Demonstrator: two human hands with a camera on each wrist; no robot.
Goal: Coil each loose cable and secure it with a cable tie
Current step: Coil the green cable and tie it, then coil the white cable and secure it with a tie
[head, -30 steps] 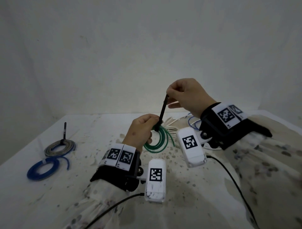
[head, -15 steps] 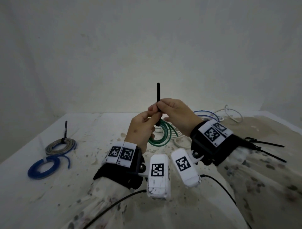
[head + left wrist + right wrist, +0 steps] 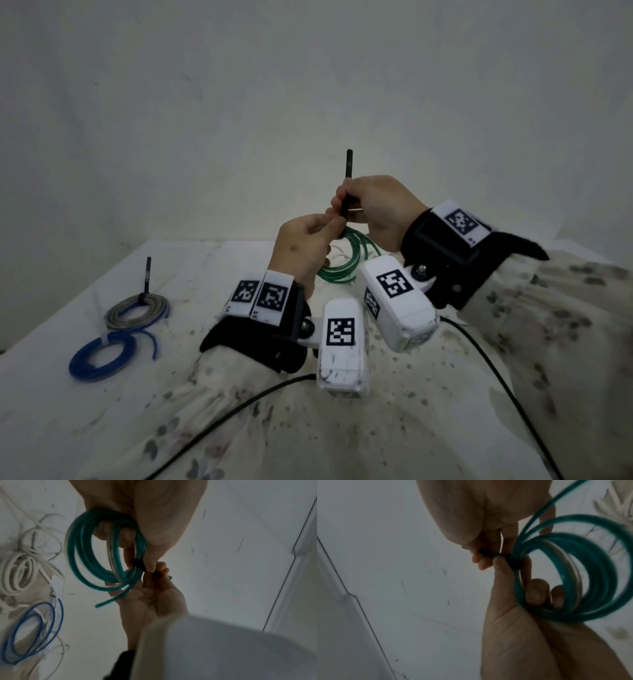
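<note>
A green cable coil [image 3: 342,265] hangs above the table, and my left hand [image 3: 327,230] grips it at the top, fingers through the loops. A black cable tie [image 3: 348,171] is wrapped round the bundle, and its tail sticks straight up. My right hand [image 3: 345,207] pinches the tail just above the coil. In the left wrist view the tie's band [image 3: 137,562] circles the green coil [image 3: 96,555] under my left thumb. The right wrist view shows the tie [image 3: 516,565] tight against the green coil [image 3: 599,574], with both hands' fingertips on it.
A grey coil [image 3: 137,310] with an upright black tie and a blue coil [image 3: 99,358] lie at the table's left. Loose white cables [image 3: 20,568] and a blue cable [image 3: 34,628] lie beyond the hands. Wrist-camera leads trail over my sleeves.
My right hand came down from the tie's tip to just above the coil, so the tail now stands free over it. The left hand kept its hold on the coil.
</note>
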